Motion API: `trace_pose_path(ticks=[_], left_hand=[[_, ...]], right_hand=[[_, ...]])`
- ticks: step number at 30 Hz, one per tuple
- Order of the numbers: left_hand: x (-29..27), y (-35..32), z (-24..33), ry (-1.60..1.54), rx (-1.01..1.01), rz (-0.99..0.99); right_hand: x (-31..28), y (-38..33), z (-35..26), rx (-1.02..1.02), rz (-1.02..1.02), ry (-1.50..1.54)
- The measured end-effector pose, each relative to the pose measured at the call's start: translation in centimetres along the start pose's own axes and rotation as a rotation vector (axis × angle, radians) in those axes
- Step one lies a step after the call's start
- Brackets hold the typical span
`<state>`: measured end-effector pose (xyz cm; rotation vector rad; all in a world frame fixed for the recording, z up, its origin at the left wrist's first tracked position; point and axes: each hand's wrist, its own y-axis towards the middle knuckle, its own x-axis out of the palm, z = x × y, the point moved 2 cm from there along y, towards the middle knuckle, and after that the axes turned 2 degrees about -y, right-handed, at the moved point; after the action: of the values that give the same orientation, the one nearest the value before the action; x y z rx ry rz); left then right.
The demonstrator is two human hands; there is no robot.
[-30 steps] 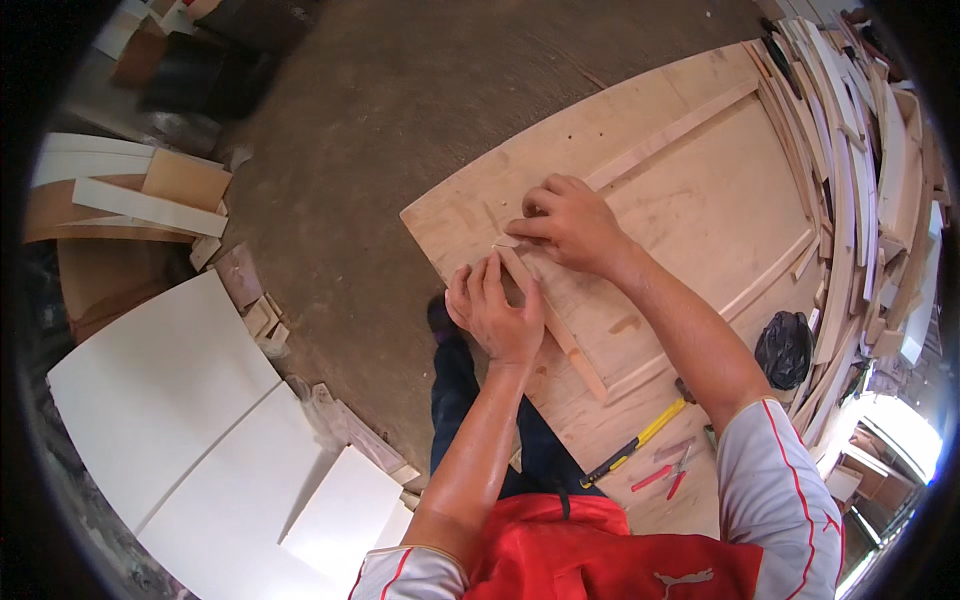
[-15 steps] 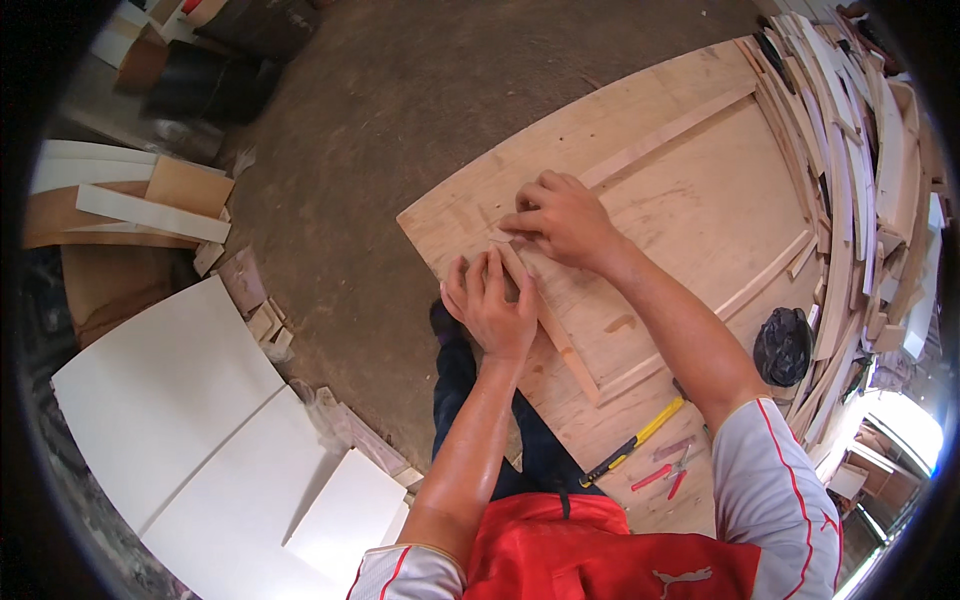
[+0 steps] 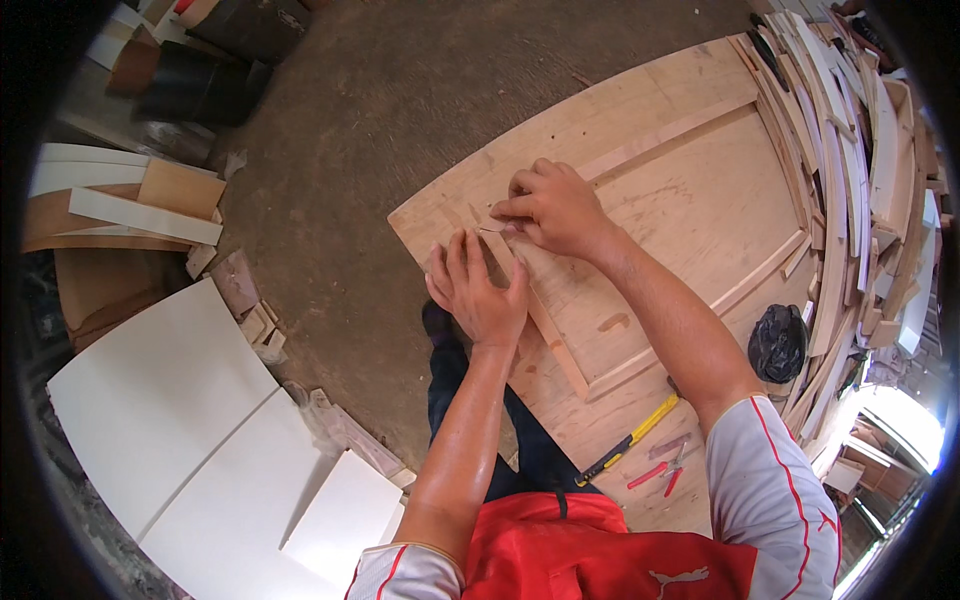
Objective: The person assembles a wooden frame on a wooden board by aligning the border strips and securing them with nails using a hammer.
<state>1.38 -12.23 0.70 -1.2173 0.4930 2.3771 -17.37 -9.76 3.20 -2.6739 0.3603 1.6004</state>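
The near end of a second wooden strip (image 3: 690, 131), running to two o'clock, is being masked by the right hand (image 3: 555, 208). A dark thing (image 3: 673, 383) at five o'clock is being partly covered by the right forearm. At the right fingertips, a pale sliver (image 3: 495, 231) is being shown too faintly to be identified; the fingers are being held close together, but whether it is being clamped cannot be told. At seven o'clock from there, the left hand (image 3: 478, 298) is being laid over the first wooden strip (image 3: 553, 343), thumb and fingers being spread across its upper end; their pressure cannot be judged. The strip is being supported by a plywood sheet (image 3: 700, 210).
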Motion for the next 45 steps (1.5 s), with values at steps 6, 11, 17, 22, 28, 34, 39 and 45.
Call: trace_pose_path(ticks=[6,11,17,22,28,34,39,45], left_hand=[[0.7,0.4,-0.3,0.092,-0.009,-0.128],[0.9,0.6,-0.5,0.135,0.012,-0.156],[1.1,0.6,-0.3,0.122,-0.001,-0.199],[1.3,0.5,-0.6,0.151,0.012,-0.194],[1.7,0.4,-0.5,0.198,0.014,-0.203],[1.4,0.5,-0.5,0.211,-0.005,-0.205],[1.9,0.3,-0.2,0.192,0.013,-0.21],[1.6,0.6,-0.4,0.231,0.015,-0.17]], right_hand=[[0.1,0.0,0.1,0.013,0.001,0.014],[0.2,0.2,-0.1,0.079,-0.055,0.043],[0.5,-0.2,0.1,0.075,-0.037,0.052],[0.6,-0.3,-0.1,0.1,-0.02,0.047],[0.7,-0.7,0.0,0.091,0.021,0.016],[1.4,-0.8,-0.1,0.077,0.053,0.028],[1.0,-1.2,0.1,0.111,0.04,0.004],[1.5,-0.8,-0.2,0.106,0.026,0.011]])
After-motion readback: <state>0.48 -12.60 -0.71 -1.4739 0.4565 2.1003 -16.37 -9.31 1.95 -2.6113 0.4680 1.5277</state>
